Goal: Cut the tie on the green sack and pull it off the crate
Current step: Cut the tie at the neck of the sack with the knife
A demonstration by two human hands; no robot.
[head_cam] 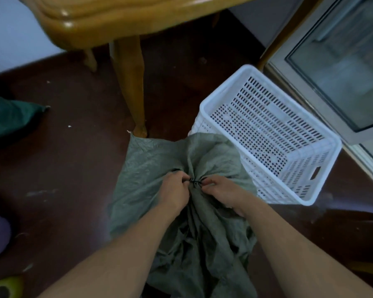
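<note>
On the dark reddish-brown floor (63,168), low in the middle of the view, lies the green sack (151,168), a thin, crinkled woven material gathered into a tight neck where its folds fan out in creases. Around that neck sits a thin dark tie (195,182), bunched and knotted. The left hand (173,193) is curled, its fingertips pinching the gathered cloth right at the tie from the left side. The right hand (223,193) meets it from the other side, fingers bent and pressed onto the cloth beside the tie, thumb and forefinger nipping at the knot. Both forearms are bare.

Just beside the sack, to its right and touching its upper edge, stands a white plastic crate (269,134), rectangular with rounded corners, a thick smooth rim, walls and bottom pierced with rows of small slots, and a handle slot in one end wall. Nothing lies inside it.

Behind stands a glossy honey-coloured wooden table (121,20) with rounded edges and a curved leg (131,87) planted near the sack's far corner. A glass door in a pale frame (340,67) fills the upper right. No writing is legible anywhere.
</note>
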